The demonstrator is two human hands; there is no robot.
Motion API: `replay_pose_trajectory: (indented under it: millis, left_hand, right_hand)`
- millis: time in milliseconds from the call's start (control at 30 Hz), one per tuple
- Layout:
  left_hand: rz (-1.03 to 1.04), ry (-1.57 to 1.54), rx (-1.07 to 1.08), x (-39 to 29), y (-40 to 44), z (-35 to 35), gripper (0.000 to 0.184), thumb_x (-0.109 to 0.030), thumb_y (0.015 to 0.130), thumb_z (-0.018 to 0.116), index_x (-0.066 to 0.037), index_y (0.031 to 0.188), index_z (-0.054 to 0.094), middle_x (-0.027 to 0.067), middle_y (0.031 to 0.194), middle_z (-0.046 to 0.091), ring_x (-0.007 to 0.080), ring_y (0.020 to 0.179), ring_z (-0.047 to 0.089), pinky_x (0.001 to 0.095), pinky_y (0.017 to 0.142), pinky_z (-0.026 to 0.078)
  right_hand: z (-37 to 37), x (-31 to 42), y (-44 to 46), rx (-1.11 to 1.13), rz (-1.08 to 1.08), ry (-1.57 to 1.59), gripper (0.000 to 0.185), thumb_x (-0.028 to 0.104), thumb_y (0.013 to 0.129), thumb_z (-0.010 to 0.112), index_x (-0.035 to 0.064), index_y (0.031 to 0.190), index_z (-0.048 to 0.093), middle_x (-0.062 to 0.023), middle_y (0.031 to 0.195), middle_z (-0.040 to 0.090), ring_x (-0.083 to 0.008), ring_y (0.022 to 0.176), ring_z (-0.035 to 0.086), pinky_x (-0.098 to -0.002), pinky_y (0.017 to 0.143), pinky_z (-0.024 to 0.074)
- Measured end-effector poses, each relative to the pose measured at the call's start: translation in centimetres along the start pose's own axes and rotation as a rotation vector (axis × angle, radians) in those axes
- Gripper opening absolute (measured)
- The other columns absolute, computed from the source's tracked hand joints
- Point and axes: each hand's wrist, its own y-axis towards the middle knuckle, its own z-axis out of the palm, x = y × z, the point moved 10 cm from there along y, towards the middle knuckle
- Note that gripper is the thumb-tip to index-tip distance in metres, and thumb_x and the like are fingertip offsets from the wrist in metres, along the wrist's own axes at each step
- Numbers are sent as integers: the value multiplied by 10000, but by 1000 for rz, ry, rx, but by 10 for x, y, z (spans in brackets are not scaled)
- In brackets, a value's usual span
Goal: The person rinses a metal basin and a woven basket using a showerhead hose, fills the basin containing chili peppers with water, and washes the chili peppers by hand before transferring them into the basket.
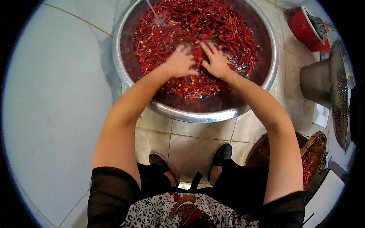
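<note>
A wide metal basin [274, 53] on the tiled floor holds a large mass of red chili peppers [232, 22] with loose pale seeds, lying in reddish water. My left hand [180, 61] is over the middle of the peppers, thumb apart and fingers spread, their tips blurred by motion. Beside it my right hand [216, 62] reaches in with its fingers stretched apart, touching or just above the peppers. Neither hand visibly grips anything. A thin stream of water [153, 10] falls into the basin at its upper left.
To the right stand a red bucket [306, 32], a grey metal pot [315, 81] and a perforated metal disc [339, 95]. Woven baskets [255, 152], one with red peppers in it, sit at lower right. My shoes [222, 154] are on the tiles before the basin.
</note>
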Motion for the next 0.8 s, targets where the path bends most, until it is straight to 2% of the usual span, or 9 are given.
replay_pose_trajectory:
  millis: [133,200,267,333,433,500,567,667,800]
  left_hand:
    - [-514,146,-146,81,-16,6,563,-490,833,379,-101,1238,422,116,1339,299,326,1286,115,546,999,122]
    - [-682,-193,62,76,-10,38,581,-477,852,310,-118,1308,314,133,1398,160,387,1281,81,553,1010,80]
    - [-488,-362,162,33,10,57,643,-532,843,266,-122,1338,233,152,1404,105,501,1227,99,576,996,119]
    - [-244,-470,137,-3,15,41,715,-580,791,400,-98,1310,302,181,1361,232,439,1205,255,500,992,230]
    - [146,-839,258,18,18,11,492,-405,722,640,-39,1047,585,151,930,620,213,896,582,310,842,429]
    - [-306,-1246,205,83,0,14,329,-295,757,628,-26,947,627,39,829,648,140,738,609,285,687,479]
    - [-572,-665,-414,158,-28,-17,287,-334,757,602,-137,961,643,107,747,641,237,741,620,378,714,478]
    - [-876,-243,-248,178,-68,-4,612,-544,695,583,-211,1198,483,155,1297,361,382,1157,363,496,870,357]
    - [-860,-220,-38,155,-70,38,942,-604,642,601,-241,1366,121,165,1411,34,499,1235,78,588,951,180]
  right_hand:
    - [-3,-18,-8,202,-282,-508,569,276,756,569,272,1272,332,-87,1369,202,-397,1154,316,-536,927,283]
    - [-9,-53,3,162,-114,-483,560,280,736,593,290,1253,376,-59,1378,208,-349,1179,321,-572,931,253]
    - [-10,-78,19,90,263,-163,546,335,734,567,283,1247,388,-82,1367,236,-374,1152,346,-578,929,245]
    - [-8,-67,29,-141,451,88,543,428,757,485,300,1268,354,-127,1369,220,-439,1141,332,-610,906,242]
    - [13,14,28,36,-18,-164,557,475,777,457,319,1292,312,-109,1402,142,-481,1179,255,-627,921,207]
    - [29,42,5,257,-294,-324,525,420,798,494,303,1283,327,-69,1417,97,-463,1228,178,-605,947,212]
    - [19,24,2,242,-394,-425,521,376,792,520,303,1276,343,-63,1414,114,-443,1232,189,-586,953,224]
    - [-13,-17,12,244,-224,-503,541,251,756,585,254,1259,387,-58,1400,172,-355,1224,265,-485,955,287]
    - [-37,-33,3,192,153,-449,727,342,668,683,212,1292,334,-102,1413,92,-363,1236,243,-505,961,275]
